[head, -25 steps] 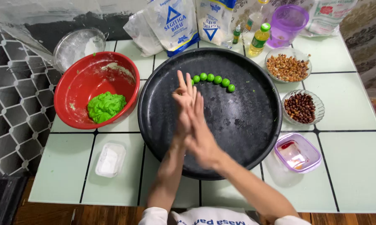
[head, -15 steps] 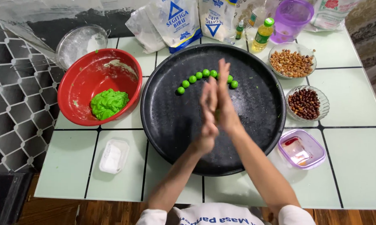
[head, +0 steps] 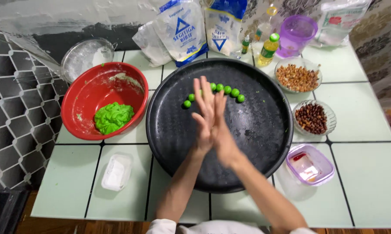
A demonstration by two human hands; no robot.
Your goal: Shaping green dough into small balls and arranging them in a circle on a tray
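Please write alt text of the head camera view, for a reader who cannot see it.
Two hands, left hand and right hand, are pressed palm to palm above a round black tray that holds a row of small green balls. A red bowl with green dough stands left of it.

The big round black tray (head: 256, 130) looked like matt, faintly speckled metal, dusted pale in patches. Left of it, the red plastic bowl (head: 80, 104) shone glossy, smeared inside, holding a lump of soft, rough green dough (head: 113, 117). On the tray, small green dough balls (head: 230, 90) looked smooth and slightly shiny. Right of it, two clear ribbed glass dishes (head: 330, 113) glinted. Behind it, crinkled glossy plastic flour bags (head: 182, 28) stood. Under the tray, the pale green tiled tabletop (head: 369, 173) looked smooth and satiny.
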